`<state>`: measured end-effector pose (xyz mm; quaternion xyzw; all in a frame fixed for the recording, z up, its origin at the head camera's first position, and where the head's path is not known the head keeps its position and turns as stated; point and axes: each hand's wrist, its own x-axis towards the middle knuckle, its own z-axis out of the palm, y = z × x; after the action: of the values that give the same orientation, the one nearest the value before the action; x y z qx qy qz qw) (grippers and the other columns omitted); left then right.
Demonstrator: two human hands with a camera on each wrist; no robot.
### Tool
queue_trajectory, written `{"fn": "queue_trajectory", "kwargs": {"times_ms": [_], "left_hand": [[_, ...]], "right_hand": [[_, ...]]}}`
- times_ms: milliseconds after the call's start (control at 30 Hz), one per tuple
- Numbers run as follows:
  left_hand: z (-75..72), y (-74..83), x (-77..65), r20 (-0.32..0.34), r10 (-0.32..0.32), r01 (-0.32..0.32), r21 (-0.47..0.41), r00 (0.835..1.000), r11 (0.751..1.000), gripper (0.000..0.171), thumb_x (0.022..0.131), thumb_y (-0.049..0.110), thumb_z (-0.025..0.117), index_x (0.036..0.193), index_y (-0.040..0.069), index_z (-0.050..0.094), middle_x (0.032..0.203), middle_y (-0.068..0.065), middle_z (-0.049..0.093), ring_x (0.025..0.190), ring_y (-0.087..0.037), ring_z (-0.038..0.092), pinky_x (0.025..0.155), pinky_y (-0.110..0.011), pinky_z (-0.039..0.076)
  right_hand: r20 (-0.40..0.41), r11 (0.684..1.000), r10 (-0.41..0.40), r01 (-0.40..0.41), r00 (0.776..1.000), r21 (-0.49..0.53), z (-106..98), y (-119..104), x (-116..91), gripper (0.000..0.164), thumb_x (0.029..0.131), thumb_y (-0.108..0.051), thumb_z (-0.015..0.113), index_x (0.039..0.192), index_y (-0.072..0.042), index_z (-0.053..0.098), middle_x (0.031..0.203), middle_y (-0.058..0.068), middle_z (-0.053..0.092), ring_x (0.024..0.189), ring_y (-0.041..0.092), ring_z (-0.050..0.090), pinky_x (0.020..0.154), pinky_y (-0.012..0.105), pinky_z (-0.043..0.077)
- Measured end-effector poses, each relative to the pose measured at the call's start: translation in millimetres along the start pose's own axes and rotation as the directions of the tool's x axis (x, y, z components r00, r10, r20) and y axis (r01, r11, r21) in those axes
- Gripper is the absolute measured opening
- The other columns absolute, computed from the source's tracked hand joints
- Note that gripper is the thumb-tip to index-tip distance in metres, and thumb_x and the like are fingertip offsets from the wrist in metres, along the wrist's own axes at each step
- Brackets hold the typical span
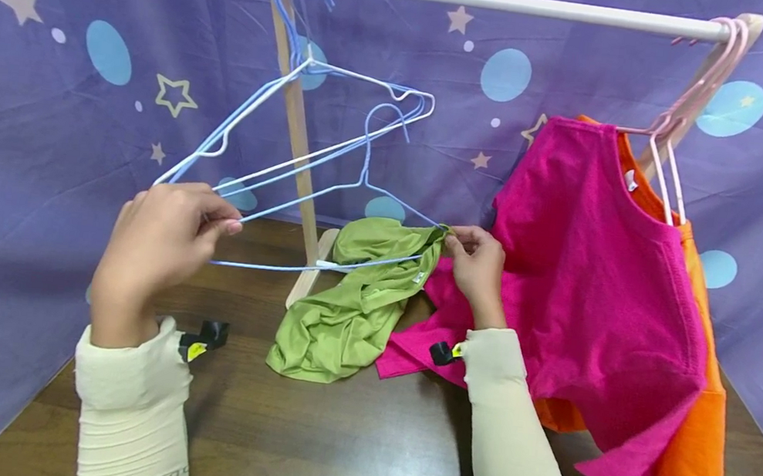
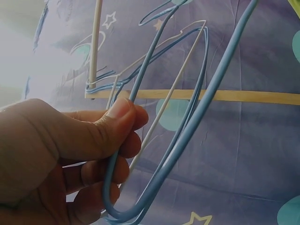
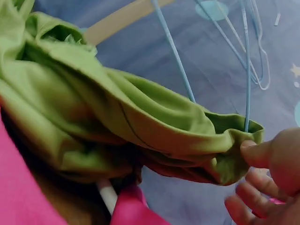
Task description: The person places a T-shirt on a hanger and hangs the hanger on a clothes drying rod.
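- The left hand (image 1: 159,230), left of centre in the head view, pinches the left corner of the blue hanger (image 1: 364,174) between thumb and fingers.
- The right hand (image 1: 476,267), right of centre, pinches the edge of the green shirt (image 1: 343,335) beside its opening.
- The hanger spans the middle of the frame, hook up; its right end goes into the shirt's opening — the right wrist view shows two wires passing behind the cloth rim.
- The shirt sits bunched at the centre, its lower part drooping over the table (image 1: 359,453).
- A rack (image 1: 518,2) crosses the top of the frame; a white hanger (image 1: 357,75) and more blue ones hang at its upper left.
- At right, a pink shirt (image 1: 599,292) hangs in front of an orange shirt (image 1: 693,457) — pink hangers (image 1: 708,78) hook over the bar above.
- A starry purple curtain (image 1: 189,8) fills the background.
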<state>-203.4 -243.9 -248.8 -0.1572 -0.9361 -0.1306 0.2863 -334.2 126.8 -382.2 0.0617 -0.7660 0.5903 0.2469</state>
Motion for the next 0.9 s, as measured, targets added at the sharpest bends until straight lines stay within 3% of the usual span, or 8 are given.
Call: {"fn": "queue_trajectory", "kwargs": {"times_ms": [67, 200, 333, 500, 700, 900], "left_hand": [[0.7, -0.4, -0.6, -0.005, 0.005, -0.005, -0.003, 1.000, 1.000, 0.005, 0.089, 0.013, 0.078, 0.088, 0.016, 0.081, 0.081, 0.002, 0.072, 0.059, -0.019, 0.053, 0.054, -0.046, 0.041], [2.8, -1.7, -0.8, -0.019, 0.022, -0.022, -0.003, 1.000, 1.000, 0.005, 0.088, 0.011, 0.078, 0.087, 0.015, 0.081, 0.079, 0.003, 0.071, 0.059, -0.019, 0.053, 0.053, -0.046, 0.041], [4.4, -3.1, 0.0, -0.029, 0.024, -0.023, 0.005, 0.999, 1.000, 0.004, 0.088, 0.013, 0.079, 0.086, 0.015, 0.081, 0.078, 0.002, 0.070, 0.059, -0.019, 0.054, 0.052, -0.047, 0.041], [3.9, -4.1, 0.5, -0.044, 0.013, -0.013, 0.005, 0.999, 1.000, 0.004, 0.089, 0.014, 0.079, 0.086, 0.015, 0.081, 0.078, 0.002, 0.070, 0.059, -0.019, 0.053, 0.051, -0.045, 0.039], [3.9, -2.3, 2.6, -0.064, 0.038, -0.038, 0.003, 0.997, 0.999, 0.004, 0.089, 0.014, 0.078, 0.087, 0.015, 0.081, 0.075, 0.004, 0.068, 0.058, -0.019, 0.052, 0.052, -0.045, 0.039], [5.8, 1.3, 4.3, -0.096, 0.057, -0.057, 0.006, 0.994, 0.998, 0.004, 0.088, 0.013, 0.079, 0.085, 0.015, 0.081, 0.072, 0.003, 0.065, 0.058, -0.020, 0.052, 0.052, -0.046, 0.040]], "right_hand": [[-0.020, 0.991, -0.083, 0.081, 0.996, -0.111, 0.4, 1.5, -0.3, 0.010, 0.090, 0.000, 0.074, 0.099, 0.005, 0.075, 0.108, 0.020, 0.072, 0.097, 0.025, 0.071, 0.085, 0.035, 0.058], [0.007, 0.977, -0.195, 0.195, 0.981, -0.083, 2.7, 2.9, -1.3, 0.007, 0.090, 0.004, 0.074, 0.097, 0.006, 0.073, 0.111, 0.020, 0.074, 0.106, 0.034, 0.072, 0.092, 0.046, 0.057], [-0.005, 0.948, -0.309, 0.307, 0.951, -0.088, 8.0, 0.7, -3.2, 0.006, 0.089, 0.002, 0.076, 0.094, 0.004, 0.075, 0.102, 0.017, 0.077, 0.098, 0.031, 0.074, 0.086, 0.038, 0.058], [-0.117, 0.892, -0.443, 0.424, 0.889, -0.159, 15.3, -4.8, -4.6, 0.006, 0.085, -0.001, 0.081, 0.088, 0.002, 0.077, 0.096, 0.015, 0.078, 0.088, 0.030, 0.074, 0.074, 0.029, 0.053], [-0.251, 0.839, -0.543, 0.510, 0.801, -0.187, 22.4, -15.2, -5.7, 0.006, 0.082, 0.001, 0.082, 0.081, 0.000, 0.077, 0.090, 0.011, 0.078, 0.080, 0.031, 0.069, 0.072, 0.034, 0.053], [-0.291, 0.812, -0.581, 0.567, 0.760, -0.140, 31.6, -33.8, -11.1, 0.005, 0.083, 0.003, 0.080, 0.082, 0.001, 0.076, 0.088, 0.012, 0.077, 0.080, 0.031, 0.070, 0.075, 0.034, 0.054]]}}
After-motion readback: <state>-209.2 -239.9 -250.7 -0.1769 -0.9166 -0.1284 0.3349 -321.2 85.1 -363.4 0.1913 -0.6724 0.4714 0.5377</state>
